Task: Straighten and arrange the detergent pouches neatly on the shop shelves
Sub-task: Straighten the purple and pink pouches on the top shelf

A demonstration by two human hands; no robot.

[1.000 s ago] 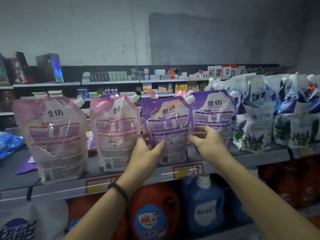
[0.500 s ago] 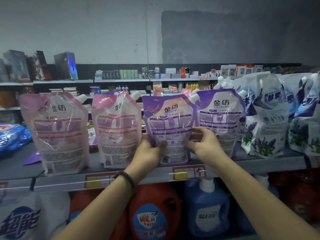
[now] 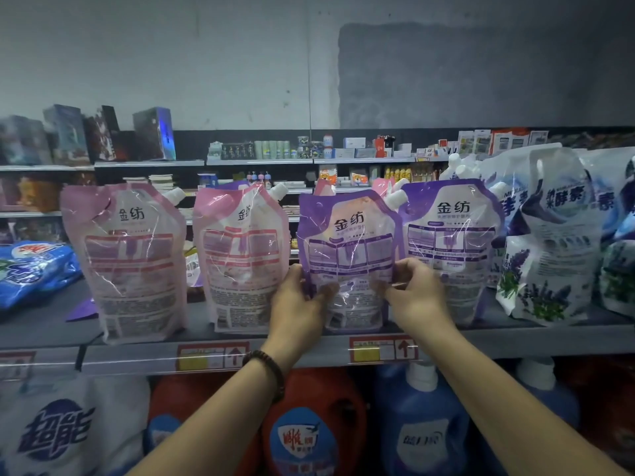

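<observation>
At chest height before me, the grey shelf (image 3: 515,341) carries a row of spouted pouches standing upright. Both my hands are on the purple pouch (image 3: 348,242) in the middle. My left hand (image 3: 299,304) grips its left edge, thumb on the front. My right hand (image 3: 417,293) pinches its right edge, fingers curled over the front. This pouch stands on the shelf board, close beside a pink pouch (image 3: 242,249) on its left. Its right edge overlaps a second purple pouch (image 3: 453,228). Another pink pouch (image 3: 130,255) stands further left, leaning a little, and a blue bag (image 3: 34,269) lies flat at the far left. White pouches printed with lavender (image 3: 553,242) crowd the right end.

Red and yellow price tags (image 3: 213,355) sit on the shelf's front lip. Below it stand a red jug (image 3: 309,434), a blue jug (image 3: 421,431) and a white bag (image 3: 58,427). Behind the row, across the aisle, more shelves (image 3: 257,162) hold small boxes and bottles, too blurred to name. Above them rises a bare grey wall (image 3: 206,63) with a darker patch (image 3: 481,73). The light is dim.
</observation>
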